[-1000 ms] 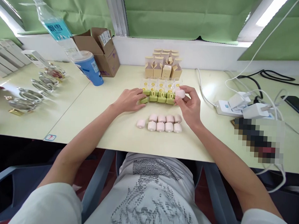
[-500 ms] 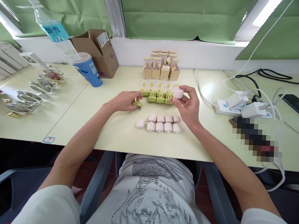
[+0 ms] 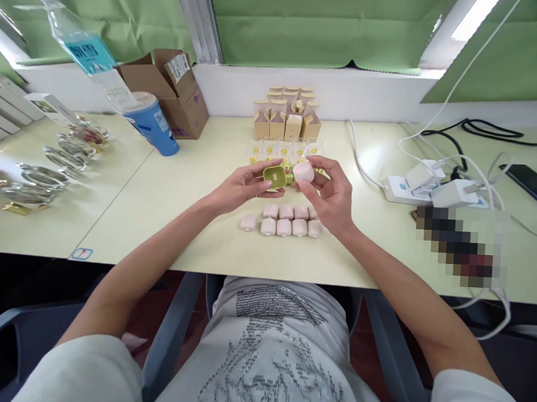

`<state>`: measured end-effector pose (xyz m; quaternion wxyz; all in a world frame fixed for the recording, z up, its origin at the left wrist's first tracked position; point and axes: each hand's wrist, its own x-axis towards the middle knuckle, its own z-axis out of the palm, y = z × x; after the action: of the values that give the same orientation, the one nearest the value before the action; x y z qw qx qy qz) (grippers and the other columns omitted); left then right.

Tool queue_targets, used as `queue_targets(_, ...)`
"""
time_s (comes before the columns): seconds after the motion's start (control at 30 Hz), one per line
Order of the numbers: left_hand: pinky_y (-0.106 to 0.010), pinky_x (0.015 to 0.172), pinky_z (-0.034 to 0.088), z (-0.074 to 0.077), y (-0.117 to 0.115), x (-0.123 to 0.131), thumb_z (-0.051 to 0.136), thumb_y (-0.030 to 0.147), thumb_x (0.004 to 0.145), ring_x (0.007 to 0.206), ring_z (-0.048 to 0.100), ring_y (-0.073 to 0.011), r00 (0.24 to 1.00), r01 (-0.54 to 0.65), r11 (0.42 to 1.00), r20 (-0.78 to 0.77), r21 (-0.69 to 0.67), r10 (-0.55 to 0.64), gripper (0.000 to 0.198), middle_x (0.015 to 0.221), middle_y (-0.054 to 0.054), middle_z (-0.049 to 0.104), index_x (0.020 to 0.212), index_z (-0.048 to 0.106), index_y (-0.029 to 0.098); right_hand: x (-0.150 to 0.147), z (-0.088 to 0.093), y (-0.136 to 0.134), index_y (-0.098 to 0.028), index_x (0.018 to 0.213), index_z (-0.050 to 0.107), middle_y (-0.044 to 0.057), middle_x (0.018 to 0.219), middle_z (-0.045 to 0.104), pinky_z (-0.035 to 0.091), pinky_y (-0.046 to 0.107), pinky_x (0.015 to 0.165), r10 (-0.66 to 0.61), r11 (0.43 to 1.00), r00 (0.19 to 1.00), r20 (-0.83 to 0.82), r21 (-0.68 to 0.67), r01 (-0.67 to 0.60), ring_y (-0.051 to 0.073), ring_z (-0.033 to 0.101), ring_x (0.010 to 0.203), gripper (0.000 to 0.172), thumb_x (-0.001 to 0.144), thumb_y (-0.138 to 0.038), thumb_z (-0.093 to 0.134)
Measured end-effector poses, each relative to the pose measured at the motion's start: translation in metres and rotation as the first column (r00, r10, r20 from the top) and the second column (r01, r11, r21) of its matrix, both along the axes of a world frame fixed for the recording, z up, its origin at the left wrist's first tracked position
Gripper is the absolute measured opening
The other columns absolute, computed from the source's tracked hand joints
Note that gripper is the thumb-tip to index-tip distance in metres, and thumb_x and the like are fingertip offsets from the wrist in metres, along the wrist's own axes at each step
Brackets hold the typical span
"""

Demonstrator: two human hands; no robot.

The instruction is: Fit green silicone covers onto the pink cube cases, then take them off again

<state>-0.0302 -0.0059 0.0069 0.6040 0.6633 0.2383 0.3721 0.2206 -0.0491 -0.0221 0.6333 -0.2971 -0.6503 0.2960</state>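
Observation:
My left hand (image 3: 244, 188) grips a small green case shell (image 3: 275, 177) by its edges, with its hollow inside turned up toward me. Close beside it, my right hand (image 3: 334, 192) pinches a pale pink rounded case (image 3: 303, 171) between thumb and fingers. Below the hands, several more pale pink cases (image 3: 284, 227) lie in two rows on the table, and a single pink one (image 3: 248, 223) sits just left of them. Behind my hands are green pieces, mostly covered by my fingers, and clear plastic pieces with yellow parts (image 3: 270, 150).
Open small cartons (image 3: 277, 126) stand at the back. To the left are a blue cup (image 3: 153, 126), a bottle (image 3: 85, 50), a brown box (image 3: 184, 100) and metal-framed objects (image 3: 45, 174). A power strip (image 3: 404, 190) with cables and a phone (image 3: 533, 185) lie right.
My left hand has lifted the green shell off the table and brought it right, its hollow now showing. My right hand has moved slightly left with the pink case, so both pieces are close together.

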Motion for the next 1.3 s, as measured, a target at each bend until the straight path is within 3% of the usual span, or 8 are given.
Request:
queue_targets(0.13, -0.040, 0.086, 0.079, -0.005, -0.010, 0.009, 0.102, 0.057, 0.086, 0.107, 0.087, -0.0273, 0.999, -0.031, 0.999, 0.019, 0.038, 0.031, 0.071, 0.142, -0.014, 0.082, 0.146, 0.079, 0.026, 0.000, 0.000, -0.002, -0.035, 0.130, 0.077, 0.003, 0.120, 0.083, 0.072, 0.038, 0.087, -0.042, 0.998, 0.999, 0.000, 0.046, 0.042, 0.020, 0.082, 0.100, 0.040, 0.098, -0.051, 0.093)
queue_targets(0.27, -0.024, 0.062, 0.070, -0.011, -0.009, 0.012, 0.110, 0.055, 0.074, 0.099, 0.081, -0.0231, 0.997, -0.077, 0.993, 0.037, 0.088, 0.074, 0.071, 0.129, -0.014, 0.083, 0.129, 0.082, 0.020, -0.001, 0.005, -0.005, -0.033, 0.125, 0.078, 0.004, 0.118, 0.085, 0.072, 0.038, 0.085, -0.079, 0.994, 0.997, 0.006, 0.074, 0.078, 0.021, 0.081, 0.099, 0.041, 0.096, -0.057, 0.093)
queue_targets(0.4, -0.023, 0.065, 0.069, -0.012, -0.009, 0.013, 0.113, 0.053, 0.068, 0.099, 0.079, -0.0223, 0.993, -0.109, 0.990, 0.060, 0.090, 0.104, 0.070, 0.115, -0.010, 0.082, 0.121, 0.080, 0.021, -0.003, 0.009, -0.009, -0.032, 0.121, 0.080, 0.004, 0.114, 0.086, 0.071, 0.039, 0.082, -0.067, 0.995, 0.996, 0.064, 0.081, 0.061, 0.021, 0.080, 0.093, 0.043, 0.095, -0.064, 0.093)
queue_targets(0.67, -0.029, 0.058, 0.067, -0.010, -0.015, 0.014, 0.104, 0.072, 0.075, 0.064, 0.075, -0.0158, 0.999, 0.012, 1.000, 0.030, 0.009, -0.012, 0.069, 0.095, -0.006, 0.081, 0.110, 0.078, 0.019, 0.000, 0.008, -0.006, -0.030, 0.110, 0.086, 0.001, 0.090, 0.081, 0.066, 0.034, 0.068, 0.011, 0.995, 0.991, 0.135, 0.098, -0.025, 0.018, 0.073, 0.077, 0.047, 0.093, -0.074, 0.091)
queue_targets(0.9, -0.029, 0.062, 0.067, -0.010, -0.012, 0.014, 0.108, 0.075, 0.065, 0.085, 0.080, -0.0215, 0.996, -0.092, 0.986, 0.032, 0.136, 0.089, 0.077, 0.103, -0.006, 0.079, 0.110, 0.072, 0.023, 0.004, 0.008, -0.009, -0.034, 0.123, 0.088, 0.004, 0.108, 0.085, 0.074, 0.043, 0.085, 0.007, 0.998, 0.976, 0.217, 0.066, -0.022, 0.023, 0.081, 0.093, 0.048, 0.101, -0.076, 0.081)
queue_targets(1.0, -0.029, 0.062, 0.066, -0.010, -0.011, 0.013, 0.106, 0.080, 0.062, 0.083, 0.078, -0.0201, 0.992, -0.122, 0.978, 0.019, 0.167, 0.121, 0.082, 0.100, -0.005, 0.077, 0.108, 0.070, 0.023, 0.004, 0.007, -0.010, -0.037, 0.128, 0.087, 0.004, 0.112, 0.084, 0.074, 0.048, 0.087, -0.044, 0.994, 0.966, 0.253, 0.104, 0.018, 0.026, 0.080, 0.098, 0.046, 0.105, -0.075, 0.076)
queue_targets(1.13, -0.033, 0.057, 0.065, -0.012, -0.010, 0.014, 0.098, 0.093, 0.062, 0.069, 0.075, -0.0189, 0.998, -0.043, 0.996, -0.033, 0.080, 0.046, 0.090, 0.090, -0.002, 0.074, 0.110, 0.068, 0.023, 0.002, 0.005, -0.011, -0.037, 0.125, 0.086, 0.005, 0.104, 0.079, 0.073, 0.050, 0.084, -0.092, 0.993, 0.960, 0.265, 0.101, 0.067, 0.027, 0.077, 0.094, 0.059, 0.098, -0.088, 0.075)
queue_targets(1.3, -0.038, 0.062, 0.067, -0.018, -0.010, 0.013, 0.097, 0.097, 0.058, 0.084, 0.082, -0.0282, 0.998, -0.012, 0.998, -0.067, 0.054, 0.016, 0.096, 0.090, -0.004, 0.071, 0.112, 0.068, 0.023, 0.002, 0.003, -0.010, -0.035, 0.120, 0.084, 0.005, 0.101, 0.074, 0.072, 0.047, 0.080, -0.069, 0.996, 0.962, 0.265, 0.077, 0.050, 0.026, 0.076, 0.095, 0.071, 0.090, -0.098, 0.074)
